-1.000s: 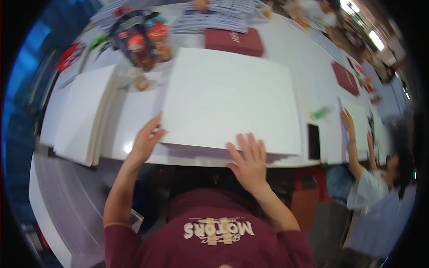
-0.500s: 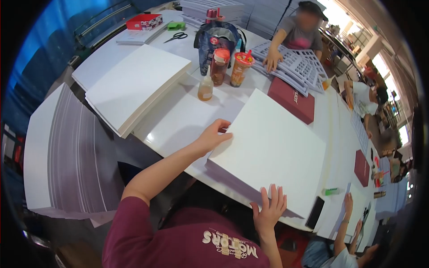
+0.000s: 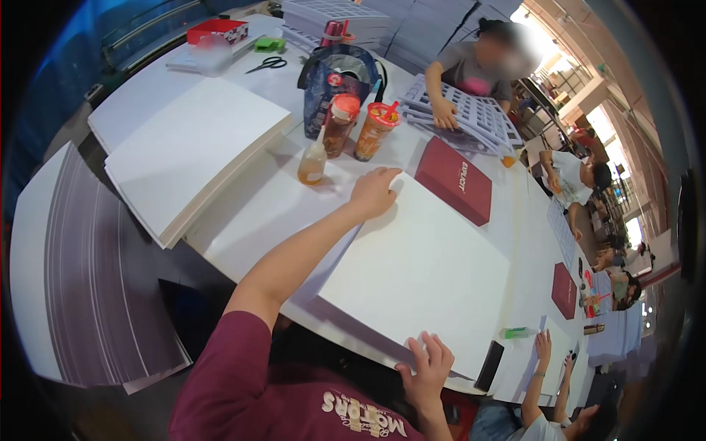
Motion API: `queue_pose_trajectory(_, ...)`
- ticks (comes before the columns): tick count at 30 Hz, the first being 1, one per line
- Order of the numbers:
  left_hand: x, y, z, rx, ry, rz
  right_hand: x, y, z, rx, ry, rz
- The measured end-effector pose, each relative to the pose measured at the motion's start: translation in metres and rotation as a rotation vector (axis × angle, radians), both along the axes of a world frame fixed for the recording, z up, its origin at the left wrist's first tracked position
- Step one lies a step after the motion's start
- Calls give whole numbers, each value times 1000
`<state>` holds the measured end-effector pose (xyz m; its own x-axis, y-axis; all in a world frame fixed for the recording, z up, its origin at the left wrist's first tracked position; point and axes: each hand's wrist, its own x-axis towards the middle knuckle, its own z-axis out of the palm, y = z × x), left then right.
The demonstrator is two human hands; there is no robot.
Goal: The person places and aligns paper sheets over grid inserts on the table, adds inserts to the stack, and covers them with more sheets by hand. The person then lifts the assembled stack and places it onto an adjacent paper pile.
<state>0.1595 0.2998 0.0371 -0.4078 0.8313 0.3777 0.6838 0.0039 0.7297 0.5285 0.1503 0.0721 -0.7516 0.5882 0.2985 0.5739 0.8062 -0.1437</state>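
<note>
A large white board or stack of sheets (image 3: 423, 264) lies flat in front of me on the white table (image 3: 243, 228). At its far left corner rests my left hand (image 3: 376, 193), palm down, its fingers bent over the edge and pressed together. My right hand (image 3: 429, 367) is at the near edge with its fingers apart, touching the board and holding nothing. Just beyond the board sits a dark red box (image 3: 454, 180). Near my left hand stand a small glue-like bottle (image 3: 312, 163), a red-lidded bottle (image 3: 340, 126) and a drink cup (image 3: 376, 132).
White sheets (image 3: 195, 151) are stacked at the left, with a taller stack (image 3: 88, 272) beside the table. Scissors (image 3: 266, 65) and a dark bag (image 3: 323, 84) lie farther back. A person (image 3: 478, 59) handles cut-out sheets (image 3: 471, 110) opposite. A phone (image 3: 490, 365) lies right, near a co-worker's hands.
My left hand has moved from the board's left side to its far left corner. The view has turned rightward, and my right hand stays at the near edge.
</note>
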Motion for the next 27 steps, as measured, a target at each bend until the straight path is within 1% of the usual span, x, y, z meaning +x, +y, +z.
queue_pose_trajectory(1,-1,4,4,-37,53,-15,0,6,6,-30,6,14)
queue_pose_trajectory(4,0,16,4,-209,244,-59,-4,32,33,-241,-53,23)
queue_pose_trajectory(5,0,20,2,-275,319,-75,-7,48,37,-250,-46,46)
queue_pose_trajectory(7,-1,25,-2,-210,401,-58,-17,85,36,-272,-27,85)
queue_pose_trajectory(8,-2,26,-4,-177,441,-53,-27,105,30,-267,26,94)
queue_pose_trajectory(9,-2,27,-1,-193,460,-53,-37,129,25,-258,81,98)
queue_pose_trajectory(11,-3,26,0,-228,486,-52,-68,164,22,-193,102,52)
queue_pose_trajectory(12,-3,31,0,-230,496,-59,-80,186,7,-209,68,22)
queue_pose_trajectory(13,1,28,6,-219,523,-58,-94,208,-8,-145,90,38)
queue_pose_trajectory(14,2,34,-2,-156,550,-28,-108,223,-13,-159,57,-10)
queue_pose_trajectory(15,7,35,3,-175,540,-1,-117,233,-12,-130,-22,5)
queue_pose_trajectory(16,11,33,8,-152,551,15,-126,239,-15,-124,-62,-46)
queue_pose_trajectory(17,12,34,11,-199,536,23,-129,244,-17,-128,-103,-83)
queue_pose_trajectory(19,13,40,2,-190,563,115,-120,249,-14,-193,-127,-127)
queue_pose_trajectory(20,14,41,2,-209,555,99,-113,252,-11,-231,-144,-130)
queue_pose_trajectory(23,15,37,9,-317,510,58,-75,270,-12,-271,-170,-290)
queue_pose_trajectory(25,14,38,13,-431,467,7,-40,282,-10,-280,-180,-439)
queue_pose_trajectory(27,12,38,17,-479,499,1,-7,290,-9,-283,-177,-566)
